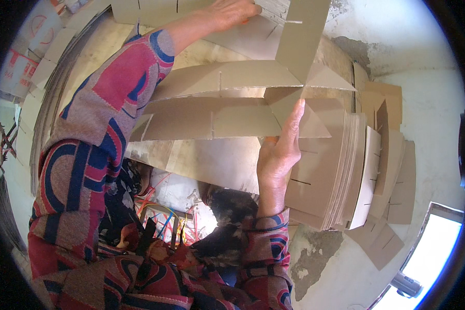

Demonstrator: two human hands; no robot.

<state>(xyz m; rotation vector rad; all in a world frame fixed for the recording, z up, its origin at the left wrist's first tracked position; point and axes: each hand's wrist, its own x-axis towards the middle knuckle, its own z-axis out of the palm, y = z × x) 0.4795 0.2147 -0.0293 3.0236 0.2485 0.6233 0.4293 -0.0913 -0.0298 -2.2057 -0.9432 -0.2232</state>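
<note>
Several slotted cardboard strips, interlocked as a cardboard divider (243,116), stand on edge over the work surface. My right hand (280,160) grips the divider near the crossing, its fingers pointing up along the cardboard and its thumb side against the lower strip. A tall cross strip (300,36) rises from that crossing toward the top edge. My left hand (232,13) reaches to the far side, its fingers curled by another cardboard strip (248,41). What those fingers hold, if anything, is hidden from me.
To the right lies a thick stack of slotted cardboard sheets (320,165), with more loose cardboard pieces (392,170) against the wall. Stacked cardboard (51,77) lines the left. Below the work surface show red straps and coloured cords (170,222). A bright window (431,253) is at lower right.
</note>
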